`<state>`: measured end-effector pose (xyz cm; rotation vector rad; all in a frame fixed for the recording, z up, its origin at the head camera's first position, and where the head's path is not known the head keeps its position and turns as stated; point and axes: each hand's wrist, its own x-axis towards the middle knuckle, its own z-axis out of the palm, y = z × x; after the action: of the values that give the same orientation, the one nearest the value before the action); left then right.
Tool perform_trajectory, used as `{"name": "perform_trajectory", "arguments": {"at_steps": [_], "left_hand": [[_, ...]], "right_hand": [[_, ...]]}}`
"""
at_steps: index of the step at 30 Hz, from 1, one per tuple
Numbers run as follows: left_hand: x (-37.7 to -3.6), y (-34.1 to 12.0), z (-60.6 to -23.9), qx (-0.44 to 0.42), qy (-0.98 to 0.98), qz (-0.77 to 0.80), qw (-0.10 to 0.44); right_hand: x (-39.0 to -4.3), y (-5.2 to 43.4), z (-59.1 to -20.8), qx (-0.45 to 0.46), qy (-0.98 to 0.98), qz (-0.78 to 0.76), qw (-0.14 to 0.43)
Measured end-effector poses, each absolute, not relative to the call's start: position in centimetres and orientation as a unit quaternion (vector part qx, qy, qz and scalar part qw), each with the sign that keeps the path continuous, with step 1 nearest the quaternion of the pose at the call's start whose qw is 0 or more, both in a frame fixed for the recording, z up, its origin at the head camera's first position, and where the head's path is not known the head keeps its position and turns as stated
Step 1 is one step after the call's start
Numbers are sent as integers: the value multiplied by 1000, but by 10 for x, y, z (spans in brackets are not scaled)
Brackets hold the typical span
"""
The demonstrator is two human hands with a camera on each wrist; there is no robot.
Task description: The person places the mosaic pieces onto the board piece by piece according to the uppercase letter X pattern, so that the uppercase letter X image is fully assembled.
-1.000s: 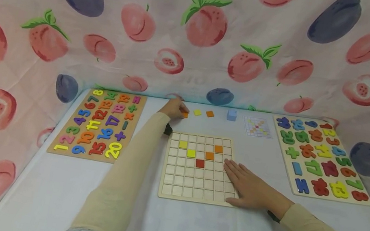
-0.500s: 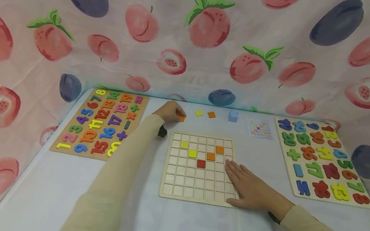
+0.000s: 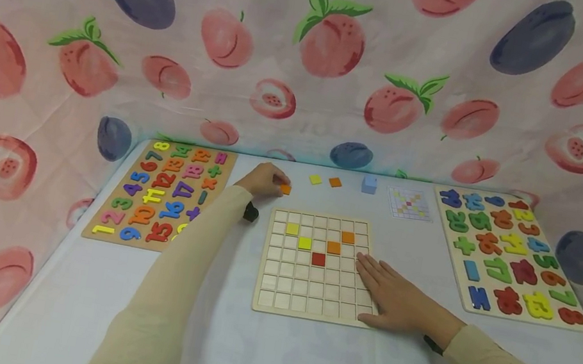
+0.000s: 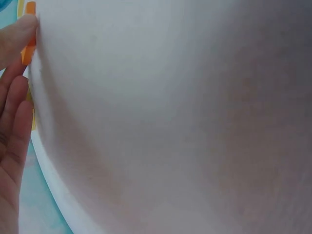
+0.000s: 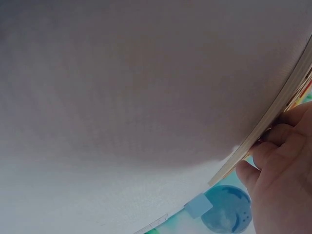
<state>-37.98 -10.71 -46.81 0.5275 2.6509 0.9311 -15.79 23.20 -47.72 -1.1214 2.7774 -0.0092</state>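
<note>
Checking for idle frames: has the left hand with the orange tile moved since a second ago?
Yes. The left hand, pinching the orange tile, has drawn back from beside the yellow tile toward the grid board.

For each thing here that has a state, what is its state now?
Left hand: pinches an orange tile at the table.
Right hand: lies flat on the grid board.
Grid board: five tiles placed, most cells empty.
Yellow tile, second orange tile, blue cube: loose on the table.
</note>
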Motion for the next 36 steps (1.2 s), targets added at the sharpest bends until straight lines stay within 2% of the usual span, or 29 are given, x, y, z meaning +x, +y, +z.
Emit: {"name": "perform_trajectory", "arguments": {"at_steps": [12, 19, 36], "left_hand": [[-378, -108, -469, 169, 923, 314, 146], [-381, -110, -470, 170, 924, 310, 144], [-373, -111, -469, 175, 932, 294, 122]], "right_hand": [[-157, 232, -479, -376, 925, -3, 64], [-157, 231, -473, -374, 924, -3, 84], [-158, 231, -472, -370, 924, -7, 90]]}}
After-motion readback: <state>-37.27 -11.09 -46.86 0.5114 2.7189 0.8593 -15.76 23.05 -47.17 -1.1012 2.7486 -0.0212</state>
